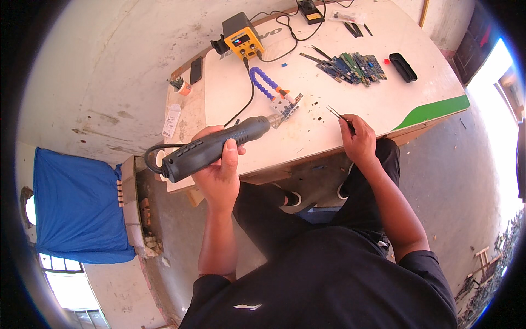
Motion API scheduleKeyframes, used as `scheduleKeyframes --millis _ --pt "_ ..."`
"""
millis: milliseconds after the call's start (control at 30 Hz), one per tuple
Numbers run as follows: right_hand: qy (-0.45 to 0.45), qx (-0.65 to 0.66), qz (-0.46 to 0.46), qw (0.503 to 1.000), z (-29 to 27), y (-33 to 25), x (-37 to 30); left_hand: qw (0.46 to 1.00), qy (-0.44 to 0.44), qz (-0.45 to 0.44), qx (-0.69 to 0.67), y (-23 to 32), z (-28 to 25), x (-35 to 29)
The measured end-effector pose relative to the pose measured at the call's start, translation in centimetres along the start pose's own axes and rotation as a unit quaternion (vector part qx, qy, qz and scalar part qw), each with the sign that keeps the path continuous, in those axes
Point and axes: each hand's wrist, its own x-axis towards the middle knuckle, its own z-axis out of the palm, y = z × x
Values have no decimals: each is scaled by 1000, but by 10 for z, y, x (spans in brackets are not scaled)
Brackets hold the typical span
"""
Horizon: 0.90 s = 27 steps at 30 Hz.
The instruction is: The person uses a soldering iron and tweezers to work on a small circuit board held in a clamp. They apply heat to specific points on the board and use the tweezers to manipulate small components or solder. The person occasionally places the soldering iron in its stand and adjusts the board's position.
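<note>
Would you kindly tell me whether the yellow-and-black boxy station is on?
On; the station shows lit characters on its small dark display.

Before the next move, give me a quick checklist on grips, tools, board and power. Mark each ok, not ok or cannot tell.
1. Left grip closed around heat gun: ok.
2. Nozzle pointed at circuit board: ok.
3. Right grip closed on tweezers: ok.
4. Tweezers at the board: not ok, apart from it, to its right.
5. Board firmly clamped by blue bendy arms: cannot tell, too small.
6. Screen on yellow-and-black box lit: ok.
</note>
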Motion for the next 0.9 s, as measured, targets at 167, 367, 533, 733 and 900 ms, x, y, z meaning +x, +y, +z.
scheduleKeyframes --millis 167,367,533,733,900 --pt "3 -1 -4 1000 0 0 0 1000 2 5 -7 -2 1 0" --pt "4 -3 -4 1000 1 1 0 1000 2 4 -2 -2 0 0" --pt "-1 0 4 1000 0 -1 0 1000 5 4 -1 -2 1 0" --pt "2 -2 3 1000 1 1 0 1000 3 8 -4 -3 0 0" --pt "1 -2 5 1000 0 0 0 1000 9 9 4 -2 2 0"
